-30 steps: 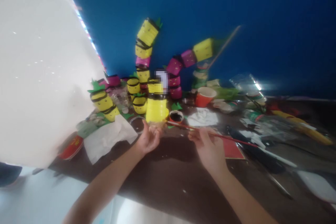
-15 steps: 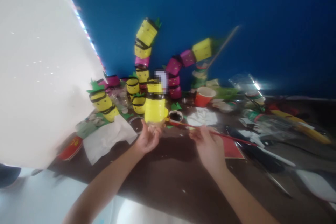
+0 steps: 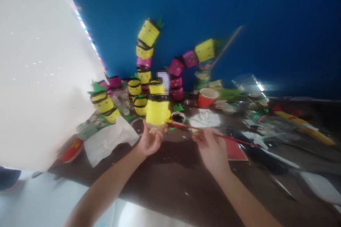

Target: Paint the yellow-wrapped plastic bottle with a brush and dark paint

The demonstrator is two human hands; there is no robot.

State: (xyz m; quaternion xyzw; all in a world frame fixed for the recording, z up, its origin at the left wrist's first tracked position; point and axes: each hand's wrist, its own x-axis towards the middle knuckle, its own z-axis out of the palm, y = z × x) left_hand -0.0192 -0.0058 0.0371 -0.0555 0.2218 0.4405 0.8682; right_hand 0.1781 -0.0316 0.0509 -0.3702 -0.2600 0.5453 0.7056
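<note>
My left hand is closed around the clear lower end of a cut plastic bottle, painted yellow above with a black band at its top. The bottle stands roughly upright, lifted over the table. In my right hand is a long red-handled paintbrush, pinched between fingers and thumb. Its tip points left and reaches the lower right side of the yellow bottle; whether it touches I cannot tell. Just behind the brush sits a small cup of black paint. A crumpled white tissue lies to its right.
Yellow and magenta painted bottle pieces stand in stacks against the blue wall. A red paper cup is behind the tissue. White paper lies at left. Clear bottles, a yellow-handled tool and a red card crowd the right.
The yellow bottle in my left hand has shifted very slightly left. My right hand and the brush stay almost where they were.
</note>
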